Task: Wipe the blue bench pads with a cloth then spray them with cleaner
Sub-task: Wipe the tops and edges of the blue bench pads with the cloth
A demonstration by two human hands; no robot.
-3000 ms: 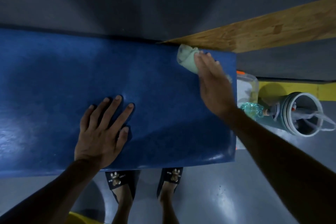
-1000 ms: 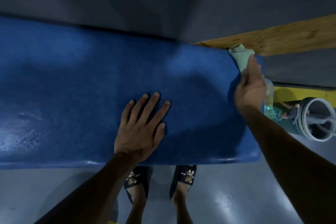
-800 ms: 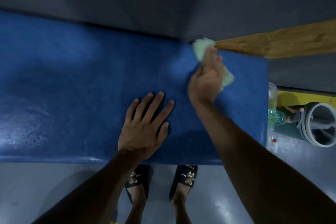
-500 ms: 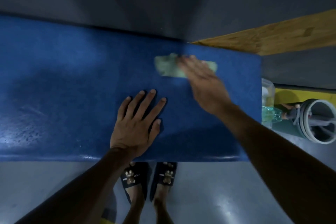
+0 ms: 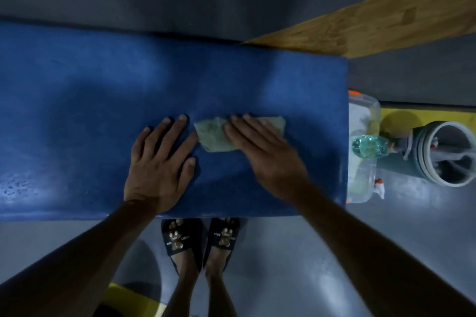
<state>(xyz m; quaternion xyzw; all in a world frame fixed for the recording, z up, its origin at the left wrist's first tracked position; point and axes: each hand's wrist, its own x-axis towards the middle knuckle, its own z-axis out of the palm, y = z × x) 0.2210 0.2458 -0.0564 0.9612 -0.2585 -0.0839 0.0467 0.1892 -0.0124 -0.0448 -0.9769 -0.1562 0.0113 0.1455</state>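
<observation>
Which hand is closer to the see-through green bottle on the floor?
Right. The right hand presses the cloth on the pad's bottle side; the left hand lies flat farther away.

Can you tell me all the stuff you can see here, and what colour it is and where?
bench pad: 1, blue, across the middle
cloth: 1, pale green, on the pad under the right hand
wooden board: 1, brown, top right behind the pad
clear bin: 1, see-through with orange corners, on the floor right of the pad
spray bottle: 1, clear greenish, over the bin
bucket: 1, grey-green, far right
sandals: 2, dark, on the feet below
left hand: flat on the pad
right hand: flat on the cloth
</observation>
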